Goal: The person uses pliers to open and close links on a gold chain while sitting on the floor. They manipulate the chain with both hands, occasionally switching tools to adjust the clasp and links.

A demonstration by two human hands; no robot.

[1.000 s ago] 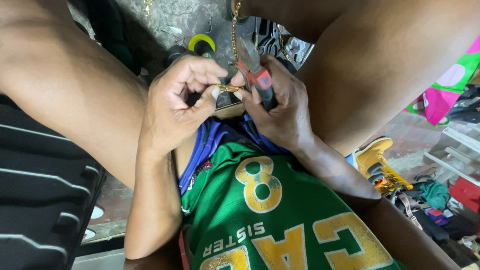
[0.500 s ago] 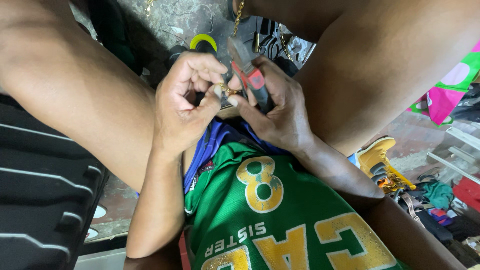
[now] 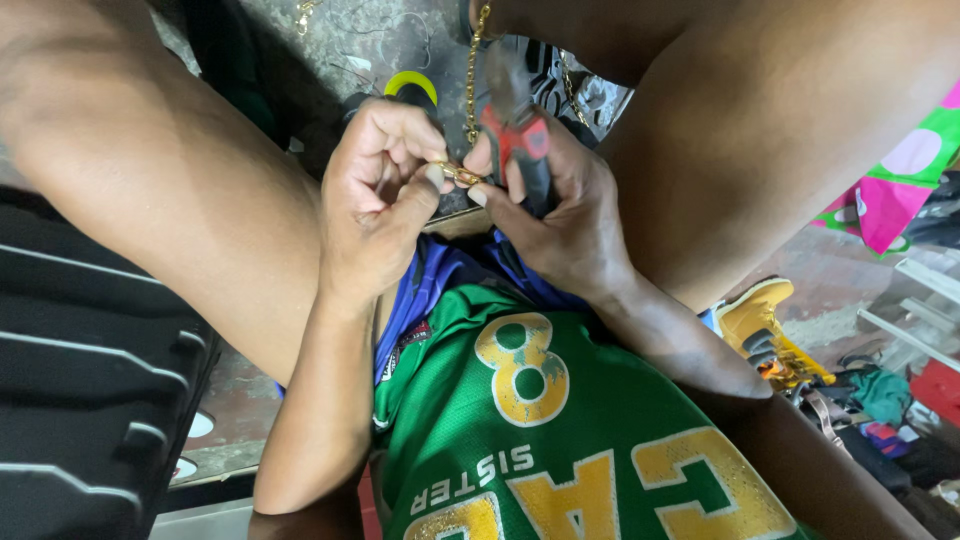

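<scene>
A gold chain hangs from the top of the head view down to my hands, between my bare knees. My left hand pinches the lower end of the chain between thumb and fingertips. My right hand meets it there, thumb on the same links, and holds a pair of red-and-black handled pliers whose jaws point up beside the chain. The two hands touch at the fingertips above my green jersey.
A black ribbed case lies at the left. A yellow ring sits on the stained floor beyond my hands. A yellow shoe, loose clothes and a pink-and-green cloth crowd the right side.
The hands stayed together on the chain and shifted slightly. The pliers turned from slanting over the link to pointing upward beside the chain.
</scene>
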